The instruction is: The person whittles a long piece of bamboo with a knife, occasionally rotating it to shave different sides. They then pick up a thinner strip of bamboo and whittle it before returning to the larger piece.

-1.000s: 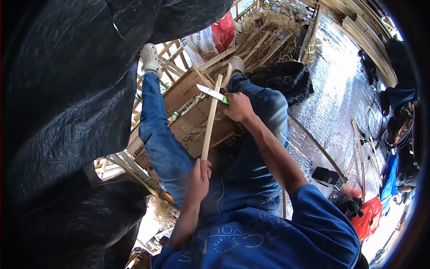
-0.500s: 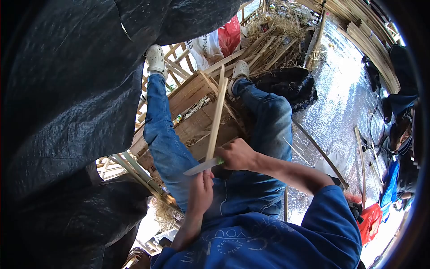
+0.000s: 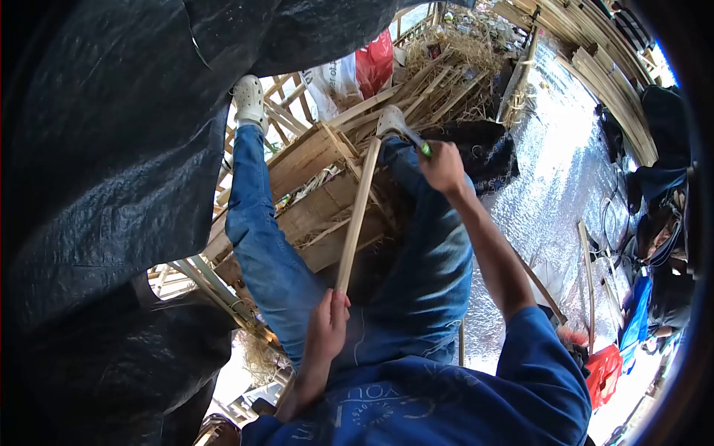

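Note:
A long, pale strip of bamboo or wood (image 3: 358, 215) slants up and away from my lap. My left hand (image 3: 327, 323) is closed around its near end. Farther out, to the right of the strip's far end, my right hand (image 3: 443, 165) grips a knife (image 3: 415, 140) by its green handle. The knife's blade points up and left toward my right shoe, apart from the strip. Beneath the strip, between my legs, lies a wooden crate (image 3: 301, 167) with shavings in it.
Split strips (image 3: 439, 89) and straw are heaped beyond my feet. Black sheeting (image 3: 111, 149) hangs on the left. Silvery foil matting (image 3: 554, 156) covers the floor at right, with loose sticks (image 3: 587, 275) on it. A red bag (image 3: 604, 372) lies lower right.
My right hand with the knife has swung forward and right, away from my left hand to near the strip's far end. My left hand still holds the strip.

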{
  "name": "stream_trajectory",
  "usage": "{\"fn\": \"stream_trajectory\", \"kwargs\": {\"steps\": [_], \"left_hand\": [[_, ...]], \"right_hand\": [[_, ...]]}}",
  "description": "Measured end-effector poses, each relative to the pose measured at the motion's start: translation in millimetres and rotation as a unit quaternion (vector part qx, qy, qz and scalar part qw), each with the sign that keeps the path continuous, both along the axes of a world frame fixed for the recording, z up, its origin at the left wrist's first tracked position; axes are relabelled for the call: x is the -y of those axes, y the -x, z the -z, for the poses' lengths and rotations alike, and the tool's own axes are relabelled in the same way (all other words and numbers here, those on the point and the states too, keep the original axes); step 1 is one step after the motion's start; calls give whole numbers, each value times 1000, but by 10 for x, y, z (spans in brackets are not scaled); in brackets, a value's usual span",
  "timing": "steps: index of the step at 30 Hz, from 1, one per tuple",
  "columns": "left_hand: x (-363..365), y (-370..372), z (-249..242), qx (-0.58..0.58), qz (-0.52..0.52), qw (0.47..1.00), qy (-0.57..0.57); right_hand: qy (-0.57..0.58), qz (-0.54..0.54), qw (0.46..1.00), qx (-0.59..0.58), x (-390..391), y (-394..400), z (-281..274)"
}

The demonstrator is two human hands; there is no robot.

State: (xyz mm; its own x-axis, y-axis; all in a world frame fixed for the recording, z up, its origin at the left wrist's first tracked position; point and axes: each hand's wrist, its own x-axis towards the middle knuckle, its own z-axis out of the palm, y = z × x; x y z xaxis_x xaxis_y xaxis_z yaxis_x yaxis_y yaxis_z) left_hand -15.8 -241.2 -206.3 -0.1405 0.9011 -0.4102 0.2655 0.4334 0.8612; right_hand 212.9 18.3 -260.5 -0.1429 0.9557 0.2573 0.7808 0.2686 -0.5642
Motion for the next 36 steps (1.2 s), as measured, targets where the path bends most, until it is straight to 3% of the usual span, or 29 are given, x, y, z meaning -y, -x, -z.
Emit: {"fn": "stream_trajectory", "kwargs": {"steps": [2,4,6,12,13,15,17,18,19,21,22,23,24,25,26,28,32,36], "left_hand": [[2,49,-11,20,-3,1000,18],[-12,51,-39,39,-6,999,31],[-25,24,-90,86,-30,994,54],[28,54,-107,146,-17,985,87],[42,39,-106,147,-16,985,85],[74,-30,-106,39,39,998,33],[64,-105,-125,24,47,998,32],[54,-136,-127,10,51,998,32],[68,-135,-99,13,54,998,33],[85,-91,32,4,51,999,3],[135,-108,68,1,42,999,-11],[279,-192,53,-215,71,942,-249],[289,-116,40,-221,70,941,-245],[289,-24,16,-104,37,989,-102],[206,19,30,26,-3,999,29],[173,-1,110,67,-16,997,44],[58,52,-53,119,-49,990,62],[41,69,-43,127,-50,989,57]], "right_hand": [[78,-36,996,-4,342,181,-112],[30,-146,989,11,620,326,-46],[86,-189,977,46,839,498,-97],[74,-211,974,41,1020,647,-193],[78,-191,977,62,951,608,-199],[52,-146,985,82,752,511,-215],[130,-90,977,140,404,375,-320],[116,-65,977,167,172,295,-202],[65,-74,975,199,19,247,-140],[95,-81,957,261,-231,377,125],[235,109,954,153,-551,187,272],[213,256,941,63,-823,-109,498],[209,265,938,81,-852,-305,424],[182,196,953,145,-897,-416,345],[125,160,967,155,-849,-386,295],[97,101,975,173,-699,-280,102],[-30,12,999,18,-120,-80,-4],[43,-127,991,-18,622,296,-217]]}}
